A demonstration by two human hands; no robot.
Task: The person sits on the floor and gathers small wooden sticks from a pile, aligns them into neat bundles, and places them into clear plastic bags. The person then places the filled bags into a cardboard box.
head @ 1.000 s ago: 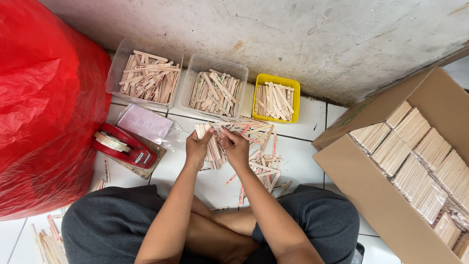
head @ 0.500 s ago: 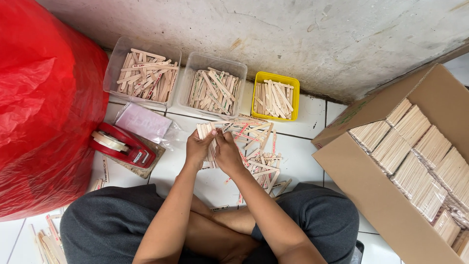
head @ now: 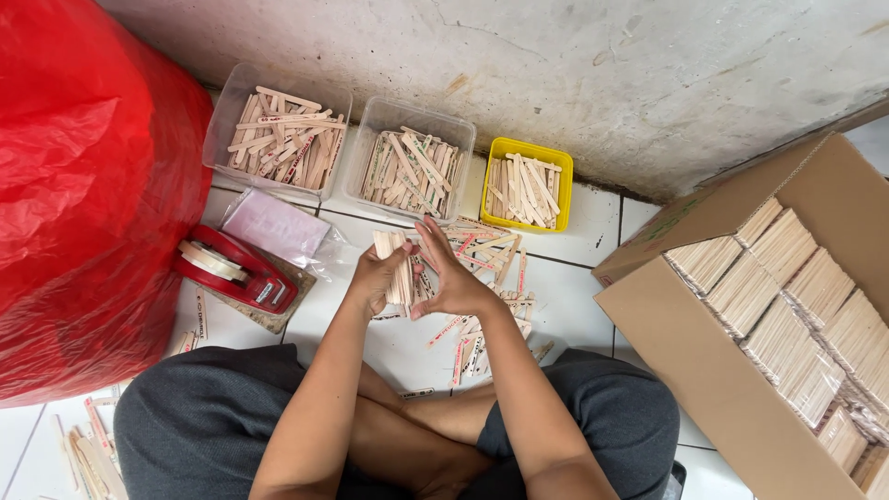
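My left hand [head: 375, 276] grips a small stack of flat wooden sticks [head: 396, 267], held upright over the tiled floor. My right hand [head: 451, 274] presses against the stack's right side with fingers stretched upward. Beneath and to the right of both hands lies a loose pile of wooden sticks [head: 486, 278], some with red print. My crossed legs in dark trousers fill the bottom of the view.
Two clear tubs [head: 228, 106] [head: 370, 118] and a yellow tub [head: 562, 185] of sticks stand along the wall. A red tape dispenser [head: 243, 270] and a clear bag [head: 271, 225] lie left, beside a big red plastic sack [head: 74, 194]. A cardboard box [head: 704, 380] with bundled sticks stands right.
My right hand has shifted from gripping the stack to pressing flat against its side, fingers now extended. The stack sits a little lower and more upright in my left hand.
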